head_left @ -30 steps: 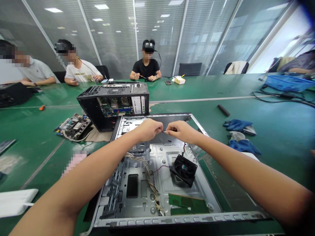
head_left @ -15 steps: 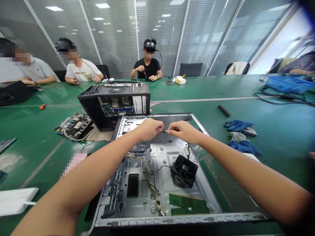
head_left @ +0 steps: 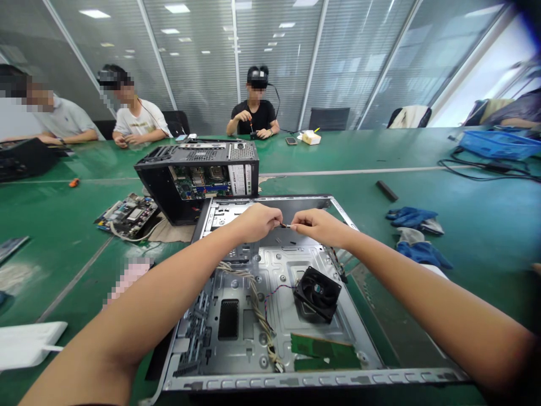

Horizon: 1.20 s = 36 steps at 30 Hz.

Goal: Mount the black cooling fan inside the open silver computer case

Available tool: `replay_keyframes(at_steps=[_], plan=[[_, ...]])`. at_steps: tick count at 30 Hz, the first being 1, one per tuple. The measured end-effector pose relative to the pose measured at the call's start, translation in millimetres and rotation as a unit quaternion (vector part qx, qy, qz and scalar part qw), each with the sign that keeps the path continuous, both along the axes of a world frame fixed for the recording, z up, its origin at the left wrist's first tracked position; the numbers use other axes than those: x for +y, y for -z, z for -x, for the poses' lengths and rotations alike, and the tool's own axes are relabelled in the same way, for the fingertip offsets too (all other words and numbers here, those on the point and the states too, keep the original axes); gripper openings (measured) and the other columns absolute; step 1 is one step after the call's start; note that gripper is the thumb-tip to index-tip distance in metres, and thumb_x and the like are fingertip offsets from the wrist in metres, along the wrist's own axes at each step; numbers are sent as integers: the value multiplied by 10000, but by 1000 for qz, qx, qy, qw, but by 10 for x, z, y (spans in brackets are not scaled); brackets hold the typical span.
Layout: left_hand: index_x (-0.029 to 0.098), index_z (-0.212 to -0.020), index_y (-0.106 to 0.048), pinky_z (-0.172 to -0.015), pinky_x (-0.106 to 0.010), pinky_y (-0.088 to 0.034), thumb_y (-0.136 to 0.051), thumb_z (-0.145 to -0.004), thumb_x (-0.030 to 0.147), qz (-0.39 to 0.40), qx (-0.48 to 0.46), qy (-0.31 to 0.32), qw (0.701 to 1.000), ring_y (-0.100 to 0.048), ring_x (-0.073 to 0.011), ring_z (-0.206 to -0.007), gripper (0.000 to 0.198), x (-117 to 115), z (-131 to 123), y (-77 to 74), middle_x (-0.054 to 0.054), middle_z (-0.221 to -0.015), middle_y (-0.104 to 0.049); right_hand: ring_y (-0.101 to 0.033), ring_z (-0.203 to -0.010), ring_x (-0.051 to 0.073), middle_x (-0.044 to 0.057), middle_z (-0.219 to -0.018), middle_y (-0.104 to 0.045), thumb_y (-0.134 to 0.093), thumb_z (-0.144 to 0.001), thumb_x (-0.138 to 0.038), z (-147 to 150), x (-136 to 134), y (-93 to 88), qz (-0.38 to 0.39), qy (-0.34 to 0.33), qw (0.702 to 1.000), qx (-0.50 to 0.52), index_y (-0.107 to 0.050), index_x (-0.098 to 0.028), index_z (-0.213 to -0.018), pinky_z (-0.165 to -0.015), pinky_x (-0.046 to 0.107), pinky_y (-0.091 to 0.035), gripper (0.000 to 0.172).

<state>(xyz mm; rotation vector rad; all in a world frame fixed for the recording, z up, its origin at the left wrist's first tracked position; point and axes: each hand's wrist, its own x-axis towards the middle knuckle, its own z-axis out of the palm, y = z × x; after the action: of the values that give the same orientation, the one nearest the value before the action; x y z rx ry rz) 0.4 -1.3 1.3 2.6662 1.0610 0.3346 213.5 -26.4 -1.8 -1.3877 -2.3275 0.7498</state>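
Observation:
Over the far part of an open computer case (head_left: 270,256) lying flat, my two hands meet, fingertips almost touching. My left hand (head_left: 262,221) is closed in a pinch, and so is my right hand (head_left: 315,225). A tiny thin piece (head_left: 288,226), dark at one end and pale at the other, spans the gap between them; its kind is too small to make out. Below my right hand, dark cables (head_left: 337,262) run along the case's right side. Inside the case lie a black fan (head_left: 318,293), a twisted cable bundle (head_left: 256,293) and green memory modules (head_left: 325,352).
Behind stands a second computer case (head_left: 196,169) with its side open. A loose motherboard (head_left: 133,214) lies to its left. Blue gloves (head_left: 416,217) and a dark bar (head_left: 386,190) rest at right, beyond them a blue basket (head_left: 499,144). Several people sit around the table.
The dark cables under my right hand now show further out along the case's right edge. Both hands keep their pinch in nearly the same place. A co-worker at left has brought both hands together.

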Motion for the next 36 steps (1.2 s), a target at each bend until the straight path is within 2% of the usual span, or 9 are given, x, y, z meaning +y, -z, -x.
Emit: replay_keyframes(at_steps=[9,18,23,28,36], plan=[[173,-946,-659,-616,-225,-378,-447,-850,144,9,21,-1,1000,-547,-111,-625,235,21,0,37,2,-699,-657,-447,-585,141,-3,-599,-533,-489,-814,-353,-33,30,24,2,-7,1000,-9,-625,-180,-732,-575,285,-317,235],[170,-905,-656,-609,-228,-373,-438,-863,159,17,16,-21,999,-551,-116,-609,222,-10,-16,-13,5,-671,-654,-473,-597,141,16,-631,-577,-551,-783,-341,-17,-12,-3,-3,26,999,24,-625,-176,-743,-596,290,-359,185],[176,-899,-654,-623,-230,-387,-438,-870,176,28,8,-24,999,-559,-116,-617,217,-14,-16,-17,14,-668,-648,-451,-586,138,0,-608,-545,-533,-798,-373,-37,19,30,1,11,1000,17,-617,-177,-738,-582,288,-340,222],[173,-911,-655,-614,-233,-382,-432,-880,192,28,13,-27,999,-552,-119,-608,227,-9,-15,-10,3,-669,-651,-471,-599,148,17,-637,-578,-502,-811,-366,-49,46,59,14,0,1000,9,-619,-178,-735,-580,293,-334,234],[182,-988,-604,-640,-241,-374,-507,-892,232,18,-15,-14,1000,-567,-131,-664,145,-4,32,28,6,-720,-671,-508,-621,156,26,-679,-620,-483,-827,-392,5,8,25,16,39,999,24,-611,-179,-767,-609,295,-367,256]])
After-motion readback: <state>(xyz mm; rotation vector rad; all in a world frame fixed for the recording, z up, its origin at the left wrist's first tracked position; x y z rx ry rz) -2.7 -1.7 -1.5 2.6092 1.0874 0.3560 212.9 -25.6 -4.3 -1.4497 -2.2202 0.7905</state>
